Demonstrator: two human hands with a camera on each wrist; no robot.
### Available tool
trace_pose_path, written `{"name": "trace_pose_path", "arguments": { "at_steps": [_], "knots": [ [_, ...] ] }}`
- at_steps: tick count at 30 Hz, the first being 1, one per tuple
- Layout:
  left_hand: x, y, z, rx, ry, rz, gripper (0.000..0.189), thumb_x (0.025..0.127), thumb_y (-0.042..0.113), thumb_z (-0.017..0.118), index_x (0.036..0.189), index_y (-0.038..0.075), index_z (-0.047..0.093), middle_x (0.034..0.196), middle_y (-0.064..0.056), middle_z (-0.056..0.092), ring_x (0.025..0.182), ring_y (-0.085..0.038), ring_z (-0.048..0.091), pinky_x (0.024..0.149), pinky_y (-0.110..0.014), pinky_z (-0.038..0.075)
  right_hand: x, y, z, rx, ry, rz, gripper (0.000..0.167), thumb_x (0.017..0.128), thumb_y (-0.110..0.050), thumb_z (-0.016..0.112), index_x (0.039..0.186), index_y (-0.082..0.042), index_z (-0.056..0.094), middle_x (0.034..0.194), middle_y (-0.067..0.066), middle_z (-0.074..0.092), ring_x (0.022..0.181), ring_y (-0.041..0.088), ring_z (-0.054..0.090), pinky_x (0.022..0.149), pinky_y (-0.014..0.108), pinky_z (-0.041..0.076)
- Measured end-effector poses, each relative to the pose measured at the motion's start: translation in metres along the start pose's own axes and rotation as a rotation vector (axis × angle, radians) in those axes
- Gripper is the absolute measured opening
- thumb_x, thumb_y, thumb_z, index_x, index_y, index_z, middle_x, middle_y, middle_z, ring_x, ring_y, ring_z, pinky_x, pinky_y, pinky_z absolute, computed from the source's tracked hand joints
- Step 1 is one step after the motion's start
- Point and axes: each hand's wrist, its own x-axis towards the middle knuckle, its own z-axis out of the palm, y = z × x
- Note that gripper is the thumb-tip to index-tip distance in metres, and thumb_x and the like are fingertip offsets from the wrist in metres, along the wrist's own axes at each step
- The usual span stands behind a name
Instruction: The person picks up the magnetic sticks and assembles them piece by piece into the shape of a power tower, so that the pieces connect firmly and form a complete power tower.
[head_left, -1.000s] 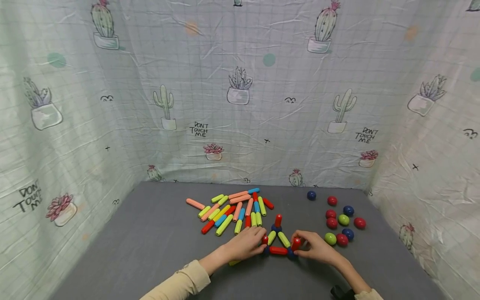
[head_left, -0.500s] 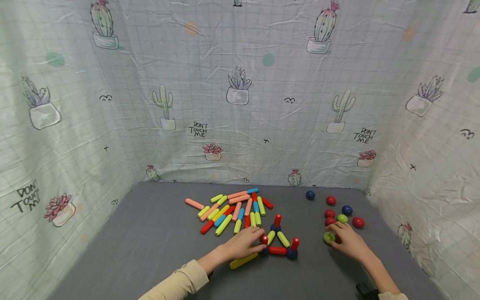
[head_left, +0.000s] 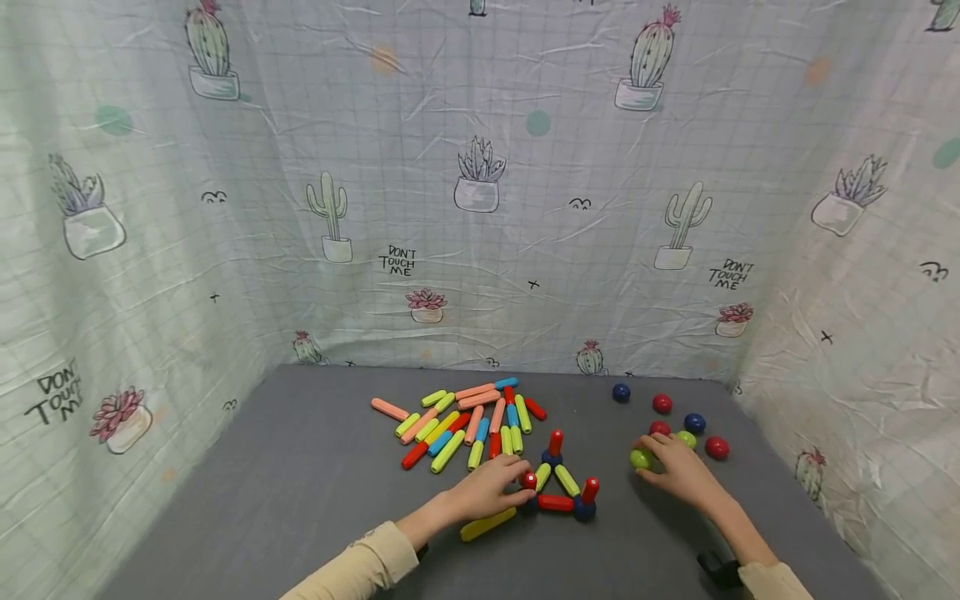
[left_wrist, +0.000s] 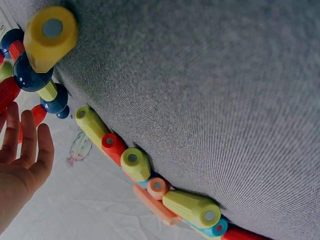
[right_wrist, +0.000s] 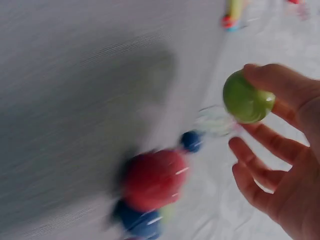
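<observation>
My right hand (head_left: 678, 471) pinches a green ball (right_wrist: 245, 97) between thumb and fingertips, above the table on the right. My left hand (head_left: 489, 490) holds the upright red rod (head_left: 529, 480) at the left corner of a triangle frame. That frame has blue balls (head_left: 584, 507) at its corners, a red rod (head_left: 556, 502) along the front and two yellow-green rods (head_left: 567, 479) as the other sides. Red rods also stand on the back corner and on the right corner (head_left: 591, 489). The left wrist view shows my fingers (left_wrist: 29, 132) beside the frame.
Loose rods in several colours (head_left: 447, 451) lie in a pile behind and left of the frame. A yellow rod (head_left: 487, 525) lies beneath my left wrist. Red balls (head_left: 717, 448), blue balls (head_left: 694, 423) and another green ball (head_left: 686, 439) are at the right. A printed curtain (head_left: 480, 250) stands behind the table.
My right hand has let go of the frame's right upright rod, moved right to the balls and picked up a green one, now lifted slightly leftward. My left hand stays in place.
</observation>
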Motion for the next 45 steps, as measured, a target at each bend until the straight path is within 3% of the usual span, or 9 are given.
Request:
{"name": "trace_pose_path", "arguments": {
  "at_steps": [7, 12, 18, 23, 26, 30, 38, 42, 45],
  "knots": [
    [-0.001, 0.002, -0.001, 0.011, 0.013, 0.005, 0.015, 0.089, 0.031, 0.053, 0.094, 0.016, 0.053, 0.079, -0.003, 0.055, 0.068, -0.007, 0.047, 0.060, -0.009, 0.034, 0.046, -0.043, -0.018, 0.254, 0.040, -0.173, 0.034, 0.073, -0.015, 0.072, 0.105, -0.012, 0.059, 0.100, -0.001, 0.061, 0.084, 0.012, 0.054, 0.072, 0.029, 0.046],
    [0.001, 0.004, -0.002, 0.024, 0.011, 0.022, 0.016, 0.089, 0.030, 0.053, 0.096, 0.015, 0.054, 0.079, -0.003, 0.055, 0.065, -0.003, 0.041, 0.058, -0.009, 0.031, 0.070, -0.067, -0.020, 0.256, 0.000, -0.229, 0.034, 0.075, -0.018, 0.070, 0.107, -0.013, 0.059, 0.102, -0.002, 0.061, 0.089, 0.013, 0.052, 0.074, 0.032, 0.046],
    [0.001, 0.004, -0.001, 0.044, 0.004, 0.030, 0.019, 0.089, 0.030, 0.052, 0.100, 0.015, 0.055, 0.081, -0.002, 0.056, 0.065, -0.002, 0.040, 0.058, -0.009, 0.032, 0.077, -0.073, -0.010, 0.207, -0.087, -0.216, 0.034, 0.078, -0.020, 0.068, 0.109, -0.011, 0.058, 0.105, 0.001, 0.060, 0.093, 0.020, 0.053, 0.076, 0.032, 0.046],
    [0.000, 0.005, -0.001, 0.042, 0.003, 0.026, 0.018, 0.089, 0.030, 0.052, 0.099, 0.015, 0.055, 0.081, -0.003, 0.056, 0.066, -0.002, 0.040, 0.059, -0.009, 0.032, 0.066, -0.066, -0.009, 0.241, -0.029, -0.174, 0.039, 0.078, -0.021, 0.068, 0.114, -0.013, 0.056, 0.108, 0.002, 0.060, 0.093, 0.018, 0.053, 0.076, 0.034, 0.047],
    [-0.001, 0.005, -0.001, 0.034, 0.005, 0.023, 0.017, 0.089, 0.030, 0.053, 0.097, 0.015, 0.055, 0.081, -0.003, 0.056, 0.066, -0.002, 0.040, 0.059, -0.009, 0.032, 0.049, -0.049, -0.013, 0.225, 0.042, -0.129, 0.035, 0.078, -0.019, 0.067, 0.111, -0.012, 0.058, 0.105, 0.004, 0.061, 0.091, 0.020, 0.056, 0.074, 0.035, 0.048],
    [-0.001, 0.004, -0.002, 0.037, 0.006, 0.018, 0.017, 0.089, 0.030, 0.053, 0.097, 0.015, 0.055, 0.081, -0.002, 0.056, 0.066, -0.002, 0.040, 0.059, -0.009, 0.032, 0.018, -0.014, -0.012, 0.071, 0.104, -0.049, 0.025, 0.075, -0.015, 0.070, 0.099, -0.010, 0.063, 0.094, 0.003, 0.063, 0.083, 0.022, 0.058, 0.070, 0.035, 0.047],
    [-0.002, 0.002, 0.000, 0.030, -0.017, 0.011, 0.020, 0.090, 0.033, 0.050, 0.100, 0.016, 0.055, 0.083, -0.002, 0.055, 0.067, -0.004, 0.043, 0.060, -0.009, 0.033, -0.041, 0.032, 0.001, -0.128, -0.088, 0.095, 0.031, 0.065, -0.022, 0.076, 0.093, -0.015, 0.064, 0.087, 0.002, 0.058, 0.077, 0.023, 0.053, 0.059, 0.040, 0.040],
    [-0.001, 0.002, -0.001, 0.021, -0.023, -0.001, 0.021, 0.090, 0.034, 0.050, 0.100, 0.016, 0.055, 0.084, -0.001, 0.055, 0.068, -0.005, 0.045, 0.060, -0.009, 0.034, -0.043, 0.034, 0.005, -0.148, -0.058, 0.069, 0.032, 0.063, -0.016, 0.077, 0.092, -0.013, 0.063, 0.083, 0.001, 0.055, 0.073, 0.020, 0.052, 0.058, 0.038, 0.042],
    [-0.001, 0.002, -0.002, 0.005, -0.030, -0.013, 0.022, 0.089, 0.034, 0.051, 0.100, 0.016, 0.056, 0.086, 0.000, 0.056, 0.072, -0.007, 0.051, 0.063, -0.008, 0.037, -0.033, 0.021, -0.001, -0.072, -0.005, 0.045, 0.033, 0.065, -0.015, 0.076, 0.095, -0.012, 0.063, 0.087, 0.000, 0.058, 0.073, 0.017, 0.055, 0.061, 0.034, 0.045]
  ]
}}
